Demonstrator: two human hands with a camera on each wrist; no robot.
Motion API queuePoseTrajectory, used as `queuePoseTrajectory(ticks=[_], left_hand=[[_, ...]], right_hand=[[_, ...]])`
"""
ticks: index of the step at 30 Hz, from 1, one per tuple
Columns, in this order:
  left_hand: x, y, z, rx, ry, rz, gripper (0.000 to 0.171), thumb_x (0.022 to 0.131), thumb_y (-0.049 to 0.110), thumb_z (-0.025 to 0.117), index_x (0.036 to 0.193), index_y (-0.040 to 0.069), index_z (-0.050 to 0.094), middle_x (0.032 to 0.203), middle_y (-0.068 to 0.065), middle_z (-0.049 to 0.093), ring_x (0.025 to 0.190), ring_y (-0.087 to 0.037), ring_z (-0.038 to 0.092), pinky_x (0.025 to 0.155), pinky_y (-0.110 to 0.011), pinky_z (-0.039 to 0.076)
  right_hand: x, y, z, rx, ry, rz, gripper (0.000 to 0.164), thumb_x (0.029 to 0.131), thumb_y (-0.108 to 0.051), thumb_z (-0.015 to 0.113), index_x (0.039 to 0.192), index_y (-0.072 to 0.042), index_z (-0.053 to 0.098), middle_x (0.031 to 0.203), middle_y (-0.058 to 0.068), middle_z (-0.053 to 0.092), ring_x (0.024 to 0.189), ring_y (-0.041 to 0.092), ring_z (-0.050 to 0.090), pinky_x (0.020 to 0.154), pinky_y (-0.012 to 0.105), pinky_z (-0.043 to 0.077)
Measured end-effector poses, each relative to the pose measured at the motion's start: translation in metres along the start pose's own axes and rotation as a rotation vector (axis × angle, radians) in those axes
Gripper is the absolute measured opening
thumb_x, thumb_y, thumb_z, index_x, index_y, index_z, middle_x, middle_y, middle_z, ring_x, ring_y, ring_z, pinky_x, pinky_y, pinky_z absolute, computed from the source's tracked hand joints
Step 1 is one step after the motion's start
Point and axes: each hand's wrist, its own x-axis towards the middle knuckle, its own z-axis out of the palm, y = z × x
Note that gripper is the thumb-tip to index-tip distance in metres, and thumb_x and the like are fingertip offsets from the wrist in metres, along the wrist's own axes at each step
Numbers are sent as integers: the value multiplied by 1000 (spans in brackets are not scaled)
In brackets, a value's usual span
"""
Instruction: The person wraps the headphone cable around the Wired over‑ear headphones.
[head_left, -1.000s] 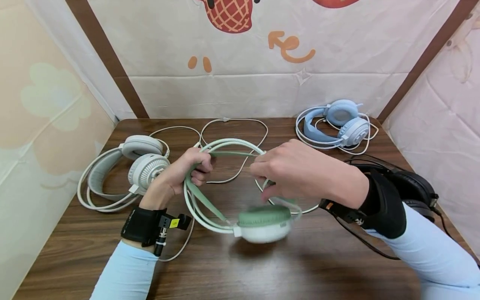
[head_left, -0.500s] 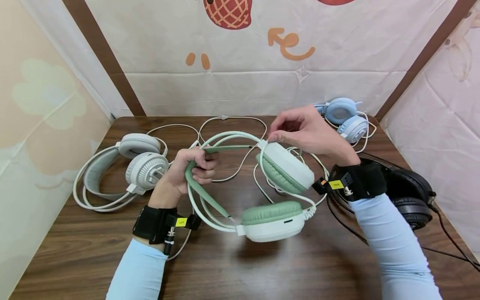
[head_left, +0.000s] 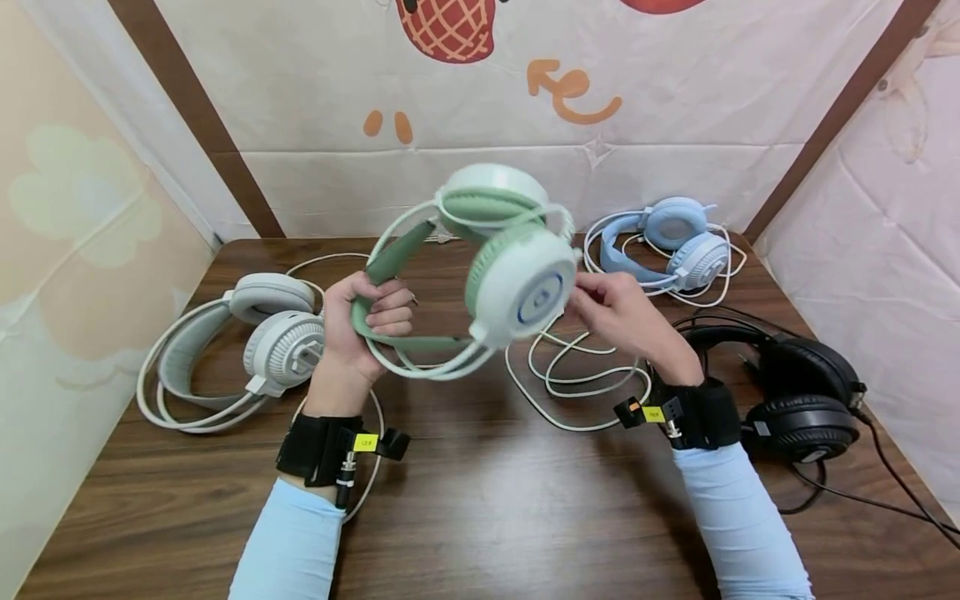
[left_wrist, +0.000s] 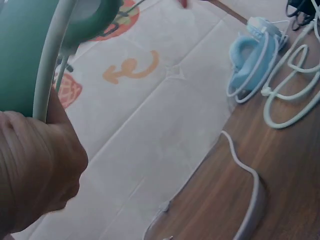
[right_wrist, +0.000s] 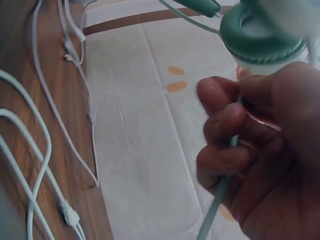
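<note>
**Green headset lifted, cable being gathered**

Head view: left hand (head_left: pixel 367 321) is gripping the green headset (head_left: pixel 480 267) by its band, raised above the table (head_left: pixel 480 500).

Right wrist view: right hand (right_wrist: pixel 255 150) is pinching its cable (right_wrist: pixel 220 200); keeping that pinch light would likely let loops feed evenly.

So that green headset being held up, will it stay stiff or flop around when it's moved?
The green headset probably keeps its shape: the left hand grips only the band, yet both ear cups stay up. Its cable looks floppy, hanging down in loose loops onto the table, so it may drag or snag. The right hand pinches that cable.
</note>
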Motion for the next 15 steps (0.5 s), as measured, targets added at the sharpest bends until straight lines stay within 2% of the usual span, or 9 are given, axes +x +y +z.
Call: queuePoseTrajectory(ticks=[5,8,12,15], left_hand=[[-4,10,6,-105,183,199,17,71,-2,48,72,11,37,66,9,21,51,-1,17,41,-16,29],[-5,14,8,-88,303,283,19,69,-3,49,69,11,36,62,8,24,47,-2,20,38,-17,29],[-7,16,8,47,433,286,25,71,0,50,59,14,32,58,8,23,41,-4,23,36,-16,27],[-9,16,9,126,458,295,28,76,1,47,57,15,33,58,8,21,40,-4,26,37,-16,28]], right_hand=[[-5,-21,14,-162,-87,-147,15,100,-9,61,104,-5,75,75,-1,68,65,4,56,59,20,45],[-9,-37,19,-193,-117,-213,11,99,-11,63,101,-7,73,72,-6,63,62,3,50,56,22,42],[-16,-54,19,-220,-131,-249,6,97,-11,67,96,-8,72,68,-9,58,58,1,43,52,21,37],[-19,-62,19,-235,-154,-262,5,96,-9,67,94,-9,71,67,-9,57,58,0,42,52,20,36]])
